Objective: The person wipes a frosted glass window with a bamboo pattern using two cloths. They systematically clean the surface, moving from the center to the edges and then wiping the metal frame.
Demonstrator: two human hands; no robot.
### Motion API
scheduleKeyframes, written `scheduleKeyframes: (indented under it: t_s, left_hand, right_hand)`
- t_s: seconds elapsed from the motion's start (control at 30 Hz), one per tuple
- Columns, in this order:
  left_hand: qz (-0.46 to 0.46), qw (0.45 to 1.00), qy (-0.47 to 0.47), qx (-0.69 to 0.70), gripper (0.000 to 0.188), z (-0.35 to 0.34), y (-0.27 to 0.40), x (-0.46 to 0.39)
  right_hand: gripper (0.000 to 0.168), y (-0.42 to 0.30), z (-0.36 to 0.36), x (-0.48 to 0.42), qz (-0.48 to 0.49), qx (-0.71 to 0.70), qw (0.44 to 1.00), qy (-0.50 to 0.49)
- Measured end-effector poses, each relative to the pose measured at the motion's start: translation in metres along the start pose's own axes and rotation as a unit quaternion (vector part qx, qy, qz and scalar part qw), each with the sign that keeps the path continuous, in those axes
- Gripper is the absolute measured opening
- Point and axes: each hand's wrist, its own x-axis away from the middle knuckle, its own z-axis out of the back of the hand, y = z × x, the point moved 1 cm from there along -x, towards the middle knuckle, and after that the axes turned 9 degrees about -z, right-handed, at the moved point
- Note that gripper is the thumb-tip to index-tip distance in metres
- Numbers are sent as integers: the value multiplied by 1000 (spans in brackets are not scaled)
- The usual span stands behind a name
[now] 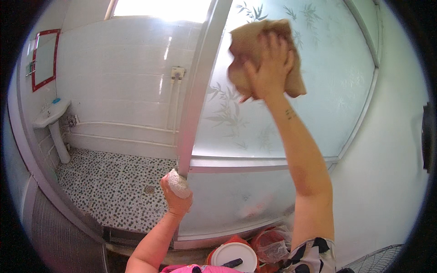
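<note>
My right hand (273, 66) is spread flat over a tan cloth (244, 44) on the upper pane of a frosted glass partition (327, 109) with a bamboo-leaf pattern. The cloth is creased and slightly blurred, and its edges stick out around my fingers. Lower down and to the left, my left hand (177, 203) is closed around a whitish, rough-textured wad (178, 184), perhaps a sponge or cloth. It is beside the metal upright (199, 92) at the partition's edge; whether it touches the upright I cannot tell.
Through the doorway stand a pedestal washbasin (53, 114) and a red-framed mirror (46, 59). White pipes (126, 125) run along the tiled wall above a pebble-patterned floor (116, 184) with a drain (149, 189). Below me are a white-lidded bucket (235, 254), a red basket (269, 242) with clear plastic, and a wire rack (375, 261).
</note>
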Motion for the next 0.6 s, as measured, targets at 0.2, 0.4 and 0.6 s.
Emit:
scheduleKeyframes:
  t_s: [0.2,0.4,0.6]
  left_hand:
    - [-44,999,-9,5,62,2,18,-2]
    - [-44,998,1,-36,62,5,25,-9]
    - [-22,1000,12,-2,64,2,21,-6]
  right_hand:
    - [76,69,-20,-72,-121,-44,988,91]
    - [73,59,-23,-37,-78,-32,995,57]
    - [76,40,11,86,44,-12,996,-76]
